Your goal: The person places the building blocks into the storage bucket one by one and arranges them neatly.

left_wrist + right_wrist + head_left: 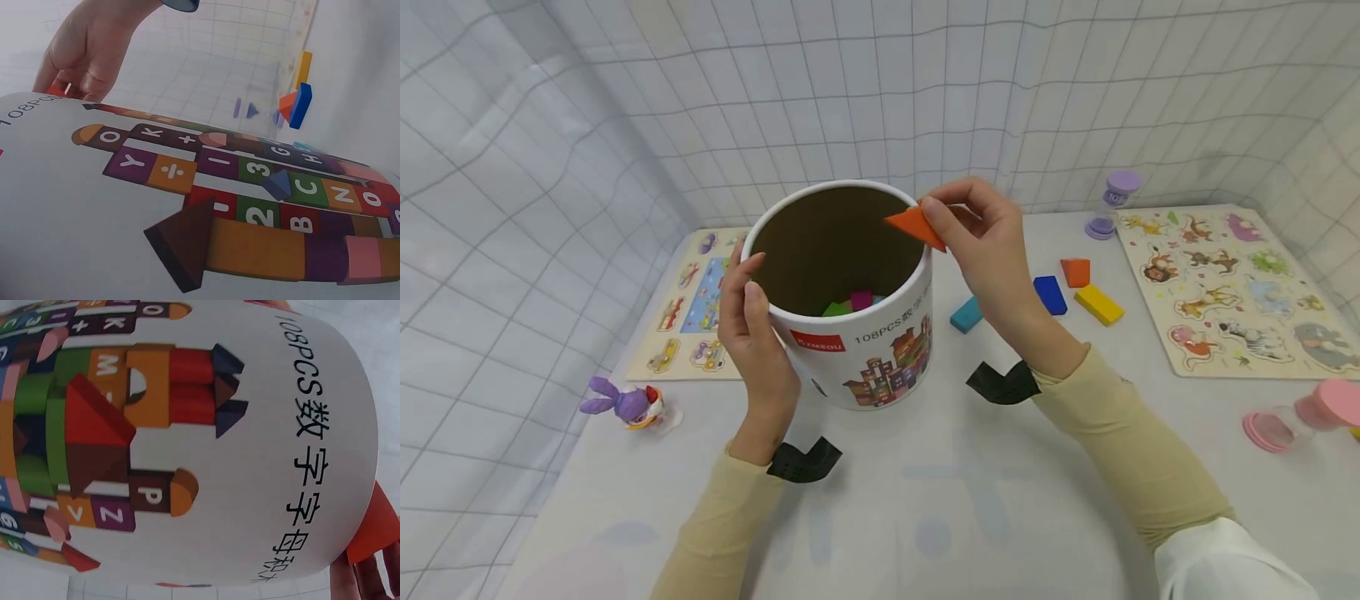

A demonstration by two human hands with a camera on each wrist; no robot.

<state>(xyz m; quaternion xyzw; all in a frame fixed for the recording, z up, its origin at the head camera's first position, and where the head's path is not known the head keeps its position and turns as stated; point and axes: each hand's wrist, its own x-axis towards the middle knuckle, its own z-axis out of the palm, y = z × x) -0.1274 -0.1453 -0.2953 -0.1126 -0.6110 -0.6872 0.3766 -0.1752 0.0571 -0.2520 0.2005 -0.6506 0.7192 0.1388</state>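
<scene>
A large white bucket with printed block pictures is tilted so that its mouth faces me. My left hand holds it by the left side near the rim. Between thumb and fingers, my right hand pinches an orange triangular block at the bucket's right rim. The block's tip reaches over the opening; its orange face also shows past the rim in the right wrist view. Inside, at the bottom, lie several coloured blocks, among them a green block and a magenta block.
Right of the bucket lie a teal block, a blue block, an orange block and a yellow block. Animal puzzle board, purple sand timer and pink sand timer stand farther right. Left are another puzzle board and a purple rabbit toy.
</scene>
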